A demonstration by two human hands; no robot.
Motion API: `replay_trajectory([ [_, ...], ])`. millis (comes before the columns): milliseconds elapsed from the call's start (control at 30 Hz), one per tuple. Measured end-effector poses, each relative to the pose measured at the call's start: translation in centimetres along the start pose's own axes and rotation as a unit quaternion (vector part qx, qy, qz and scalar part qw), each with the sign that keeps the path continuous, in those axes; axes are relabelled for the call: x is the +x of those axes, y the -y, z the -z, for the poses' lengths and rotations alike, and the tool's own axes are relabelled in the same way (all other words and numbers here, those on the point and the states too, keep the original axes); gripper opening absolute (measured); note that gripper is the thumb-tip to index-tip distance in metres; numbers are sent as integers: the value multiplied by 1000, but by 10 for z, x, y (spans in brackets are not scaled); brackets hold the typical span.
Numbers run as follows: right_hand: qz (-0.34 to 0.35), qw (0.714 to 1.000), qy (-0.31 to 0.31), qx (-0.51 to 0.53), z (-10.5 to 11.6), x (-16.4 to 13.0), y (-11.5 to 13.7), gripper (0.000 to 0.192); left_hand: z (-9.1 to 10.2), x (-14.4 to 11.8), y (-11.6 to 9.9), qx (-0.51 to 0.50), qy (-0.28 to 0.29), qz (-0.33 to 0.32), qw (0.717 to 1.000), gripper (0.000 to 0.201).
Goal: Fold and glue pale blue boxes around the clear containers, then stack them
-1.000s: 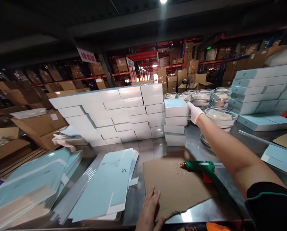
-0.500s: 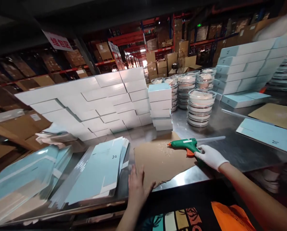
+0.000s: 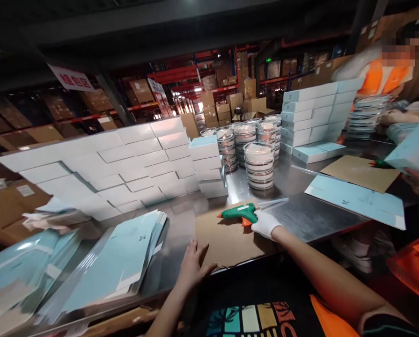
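Warehouse bench (image 3: 311, 215), steel: gloved right hand (image 3: 265, 223) gripping green glue gun (image 3: 238, 214) over cardboard sheet (image 3: 226, 238); bare left hand (image 3: 193, 264) flat, fingers spread, on sheet's edge; flat blue cartons (image 3: 121, 262) unfolded at left; finished boxes (image 3: 205, 164) stacked behind

Red Chinese characters, unreadable, on hanging white sign (image 3: 70, 78)
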State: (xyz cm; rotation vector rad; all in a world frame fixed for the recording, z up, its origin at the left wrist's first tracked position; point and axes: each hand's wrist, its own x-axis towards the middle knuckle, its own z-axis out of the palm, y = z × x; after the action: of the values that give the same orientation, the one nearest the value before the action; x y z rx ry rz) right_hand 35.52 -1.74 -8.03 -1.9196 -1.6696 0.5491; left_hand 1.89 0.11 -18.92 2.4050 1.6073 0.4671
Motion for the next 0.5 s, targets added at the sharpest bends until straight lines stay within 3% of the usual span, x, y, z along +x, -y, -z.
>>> replay_trajectory([
  [133, -43, 999, -6, -8, -9, -4, -5, 24, -17, 6, -29, -7, -21, -10, 1000, 70],
  [267, -29, 999, -23, -13, -14, -15, -17, 34, -7, 8, -17, -52, -66, 9, 996, 66],
  [333, -19, 999, -14, -32, -14, -16, -22, 39, 17, 12, -6, -68, -126, 15, 990, 65],
  [400, -12, 998, 3, -59, -13, -9, -25, 47, 55, 22, 9, -60, -188, 21, 980, 67],
  [500, -7, 995, 26, -94, -13, 9, -28, 57, 120, 46, 46, -14, -216, 128, 968, 76],
])
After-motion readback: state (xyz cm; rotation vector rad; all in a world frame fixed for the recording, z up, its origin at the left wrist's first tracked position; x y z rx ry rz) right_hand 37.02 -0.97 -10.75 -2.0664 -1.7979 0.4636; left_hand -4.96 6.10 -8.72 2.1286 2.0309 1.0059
